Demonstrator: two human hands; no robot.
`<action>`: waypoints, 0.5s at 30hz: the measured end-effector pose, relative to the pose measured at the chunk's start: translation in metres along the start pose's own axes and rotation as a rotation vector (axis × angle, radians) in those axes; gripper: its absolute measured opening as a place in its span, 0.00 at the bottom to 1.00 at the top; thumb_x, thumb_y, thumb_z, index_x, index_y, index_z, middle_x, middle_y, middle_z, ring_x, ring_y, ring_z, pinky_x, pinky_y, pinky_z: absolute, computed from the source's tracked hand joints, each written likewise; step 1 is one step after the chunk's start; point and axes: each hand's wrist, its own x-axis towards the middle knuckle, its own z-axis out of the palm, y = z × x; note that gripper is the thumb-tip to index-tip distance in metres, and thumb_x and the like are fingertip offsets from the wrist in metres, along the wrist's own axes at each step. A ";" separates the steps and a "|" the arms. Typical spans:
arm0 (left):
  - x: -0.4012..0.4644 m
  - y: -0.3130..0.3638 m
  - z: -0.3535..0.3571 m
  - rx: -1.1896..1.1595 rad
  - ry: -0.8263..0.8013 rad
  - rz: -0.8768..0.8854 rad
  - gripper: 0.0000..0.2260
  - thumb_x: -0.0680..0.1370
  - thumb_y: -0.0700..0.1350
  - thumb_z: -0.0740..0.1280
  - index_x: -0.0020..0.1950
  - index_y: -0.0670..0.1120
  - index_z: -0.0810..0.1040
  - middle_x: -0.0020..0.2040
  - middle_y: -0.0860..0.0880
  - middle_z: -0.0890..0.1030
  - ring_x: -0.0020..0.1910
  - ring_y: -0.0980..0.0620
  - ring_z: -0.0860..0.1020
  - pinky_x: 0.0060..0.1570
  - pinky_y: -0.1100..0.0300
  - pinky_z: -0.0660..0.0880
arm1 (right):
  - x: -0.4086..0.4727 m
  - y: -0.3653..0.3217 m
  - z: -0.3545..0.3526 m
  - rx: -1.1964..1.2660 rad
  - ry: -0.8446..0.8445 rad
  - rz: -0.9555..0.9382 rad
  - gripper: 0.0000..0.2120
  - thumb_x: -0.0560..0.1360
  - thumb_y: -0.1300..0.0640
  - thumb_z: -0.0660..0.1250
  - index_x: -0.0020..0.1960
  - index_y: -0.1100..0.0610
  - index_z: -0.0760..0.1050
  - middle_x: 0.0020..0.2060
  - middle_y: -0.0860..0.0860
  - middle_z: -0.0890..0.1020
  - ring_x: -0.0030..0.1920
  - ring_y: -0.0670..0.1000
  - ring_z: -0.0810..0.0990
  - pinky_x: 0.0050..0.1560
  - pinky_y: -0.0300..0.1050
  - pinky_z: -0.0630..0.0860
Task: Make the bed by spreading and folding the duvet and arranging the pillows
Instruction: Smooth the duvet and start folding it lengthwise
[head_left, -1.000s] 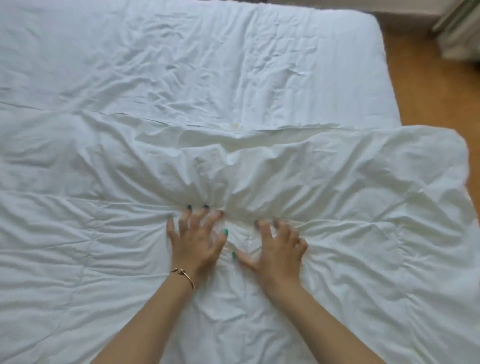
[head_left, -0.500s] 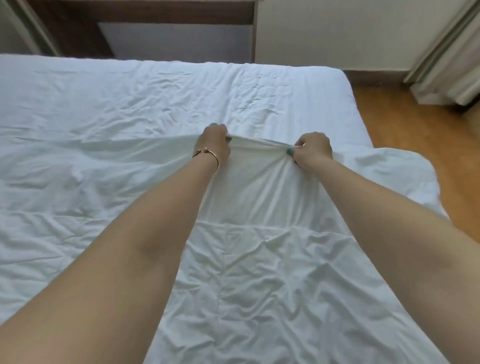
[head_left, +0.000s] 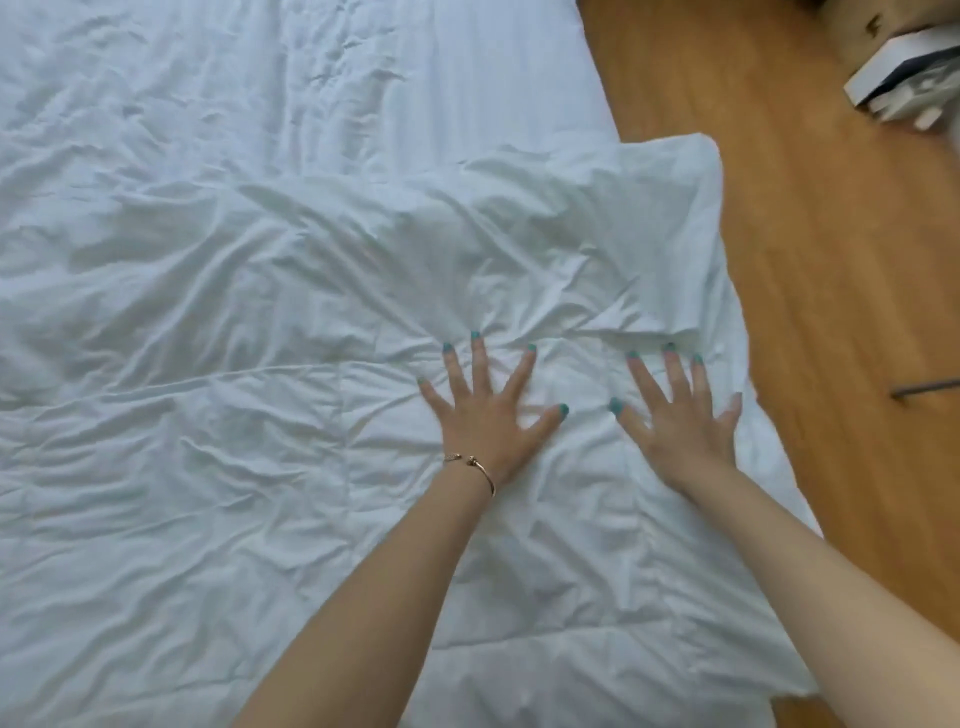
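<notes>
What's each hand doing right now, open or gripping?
Left hand: open, fingers spread, pressing flat on the duvet.
Right hand: open, fingers spread, flat on the duvet near its floor-side edge.

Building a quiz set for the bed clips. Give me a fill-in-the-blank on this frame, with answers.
1. Both hands lie flat with fingers ____ on the duvet.
2. The bracelet is on the ____ wrist.
3. The floor beside the bed is made of ____.
4. The right hand is nearer the duvet's ____ edge than the left hand.

Answers: spread; left; wood; right
</notes>
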 end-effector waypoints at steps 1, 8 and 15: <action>-0.013 0.010 0.007 0.017 0.011 0.046 0.35 0.70 0.76 0.47 0.74 0.69 0.42 0.78 0.48 0.34 0.74 0.37 0.32 0.66 0.28 0.36 | -0.010 0.010 0.009 0.005 0.002 0.021 0.31 0.74 0.28 0.39 0.72 0.31 0.29 0.76 0.43 0.34 0.77 0.53 0.35 0.71 0.72 0.43; -0.039 0.030 0.036 0.153 -0.253 0.196 0.47 0.60 0.82 0.52 0.70 0.71 0.30 0.72 0.48 0.23 0.69 0.40 0.22 0.64 0.28 0.32 | -0.031 0.037 0.030 0.243 0.179 -0.159 0.36 0.71 0.27 0.50 0.74 0.31 0.39 0.77 0.48 0.39 0.77 0.58 0.39 0.70 0.72 0.50; -0.011 0.043 0.023 0.168 -0.468 0.084 0.55 0.52 0.82 0.59 0.65 0.72 0.24 0.67 0.51 0.17 0.65 0.41 0.17 0.59 0.26 0.29 | -0.002 0.080 0.026 0.900 -0.142 0.232 0.67 0.52 0.25 0.74 0.76 0.38 0.35 0.78 0.44 0.46 0.77 0.49 0.49 0.76 0.55 0.50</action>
